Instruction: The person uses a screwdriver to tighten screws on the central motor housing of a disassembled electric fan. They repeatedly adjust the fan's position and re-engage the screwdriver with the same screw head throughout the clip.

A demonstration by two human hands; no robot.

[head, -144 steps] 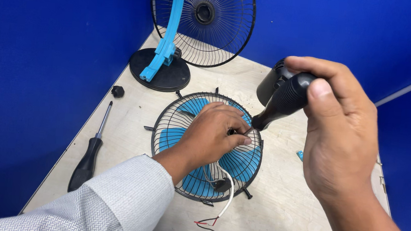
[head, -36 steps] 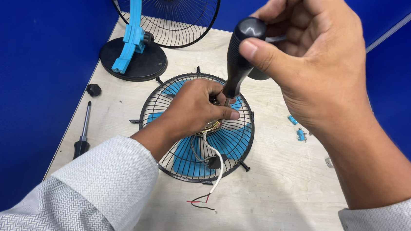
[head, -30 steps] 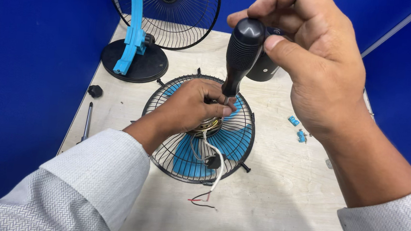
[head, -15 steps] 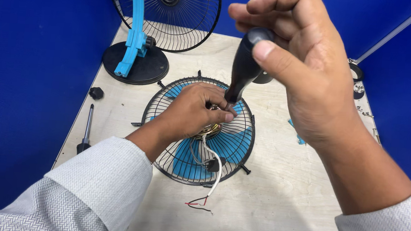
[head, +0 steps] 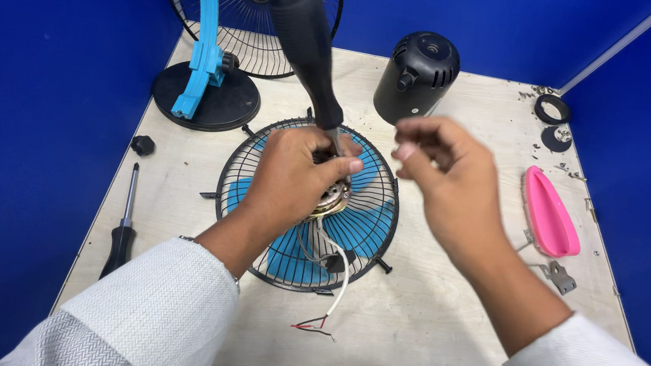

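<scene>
A round black wire fan grille (head: 371, 248) lies flat on the wooden table, with blue blades (head: 357, 228) under it and a brass-coloured motor (head: 333, 201) at its hub. My left hand (head: 291, 180) rests on the hub and grips the shaft of a black-handled screwdriver (head: 302, 34), which stands tilted with its tip at the motor. My right hand (head: 449, 185) hovers just right of the hub, off the screwdriver, with fingers pinched together; whether it holds anything small is unclear. White, red and black wires (head: 316, 325) trail from the motor toward me.
A black motor housing (head: 417, 74) stands behind the grille. At the back left are a blue stand on a black base (head: 223, 105) and a second grille (head: 281, 52). A spare screwdriver (head: 122, 229) and knob (head: 143, 145) lie left; a pink cover (head: 549, 212), bracket (head: 560, 277) and rings (head: 553, 109) right.
My right hand has let go of the screwdriver handle and dropped to the right of the hub. My left hand now holds the screwdriver alone at the motor.
</scene>
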